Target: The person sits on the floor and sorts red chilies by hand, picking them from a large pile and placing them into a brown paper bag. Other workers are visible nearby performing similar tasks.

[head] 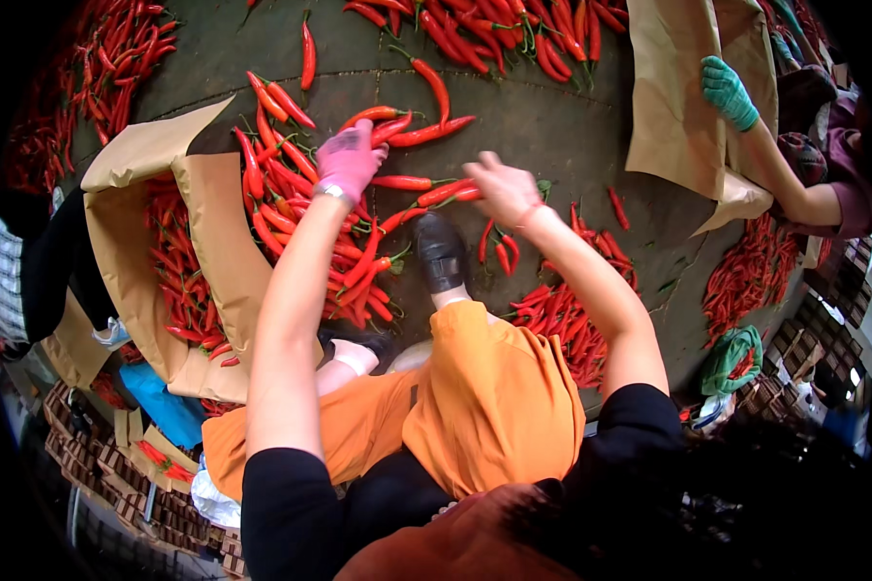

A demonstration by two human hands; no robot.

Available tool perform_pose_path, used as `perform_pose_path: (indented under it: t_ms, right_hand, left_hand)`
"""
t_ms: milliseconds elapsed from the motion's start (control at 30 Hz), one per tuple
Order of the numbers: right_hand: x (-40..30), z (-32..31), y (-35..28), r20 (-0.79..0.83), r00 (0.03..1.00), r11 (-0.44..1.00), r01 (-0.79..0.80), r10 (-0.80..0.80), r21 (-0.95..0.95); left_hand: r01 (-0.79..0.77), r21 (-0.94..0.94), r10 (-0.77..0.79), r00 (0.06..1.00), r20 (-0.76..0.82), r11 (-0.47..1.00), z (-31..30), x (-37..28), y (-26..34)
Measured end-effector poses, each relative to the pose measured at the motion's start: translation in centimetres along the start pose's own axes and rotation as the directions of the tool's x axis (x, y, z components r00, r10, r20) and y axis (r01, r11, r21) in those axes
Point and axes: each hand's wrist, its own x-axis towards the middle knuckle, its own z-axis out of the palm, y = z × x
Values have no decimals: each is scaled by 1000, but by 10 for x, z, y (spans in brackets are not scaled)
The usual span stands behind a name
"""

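Note:
My left hand (350, 156), in a pink glove with a dark-stained patch, is closed around red chili peppers (391, 131) that stick out past its fingers. My bare right hand (505, 190) is blurred, its fingers at the end of a red chili pepper (442, 193) low over the floor; whether it grips that pepper is unclear. Below my left forearm lies a heap of red chilies (360, 269) with green stems. To its left, a brown paper sack (221, 218) lies with its mouth open and many chilies inside.
Another chili pile (563, 330) lies by my right knee, and a larger one (509, 29) lies ahead. At right, a person's green-gloved hand (728, 93) holds a paper sack (672, 94). My black shoe (439, 250) stands between the heaps. Another person's leg (58, 269) is at left.

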Motion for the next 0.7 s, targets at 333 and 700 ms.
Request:
perform_pose_path:
  t_ms: [333, 700]
  right_hand:
    - [38, -6, -87, -9, 964, 928, 257, -264, 271]
    - [71, -1, -56, -278, 960, 971, 86, -21, 222]
  left_hand:
    - [158, -882, -313, 950, 12, 443, -83, -24, -80]
    - [-252, -195, 146, 887, -438, 948, -1, 37, -49]
